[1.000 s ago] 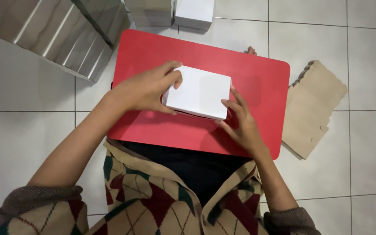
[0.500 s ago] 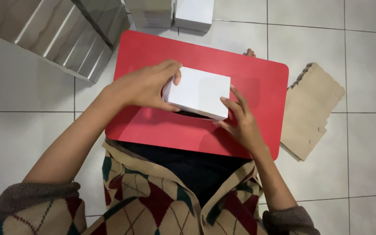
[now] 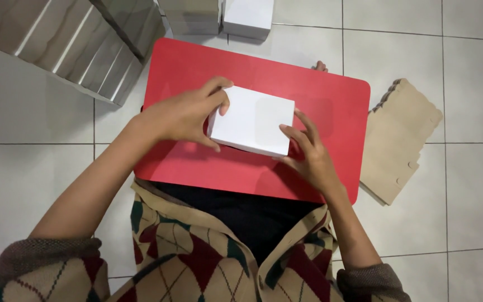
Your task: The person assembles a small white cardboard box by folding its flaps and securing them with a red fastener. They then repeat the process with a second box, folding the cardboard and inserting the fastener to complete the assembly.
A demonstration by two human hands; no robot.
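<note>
A plain white rectangular box (image 3: pixel 252 119) is held just above a red lap table (image 3: pixel 197 67), near its middle. My left hand (image 3: pixel 183 114) grips the box's left end, thumb under and fingers over the top edge. My right hand (image 3: pixel 308 154) holds the box's lower right corner with spread fingers. The box tilts a little, its near edge casting a shadow on the red surface.
A stack of flat brown cardboard pieces (image 3: pixel 401 137) lies on the tiled floor to the right of the table. Grey and white folded boxes (image 3: pixel 74 42) are stacked at the upper left. More white boxes (image 3: pixel 247 17) sit past the table's far edge.
The white box has risen slightly off the red table and shifted a little toward the far side. Both hands kept their hold on it.
</note>
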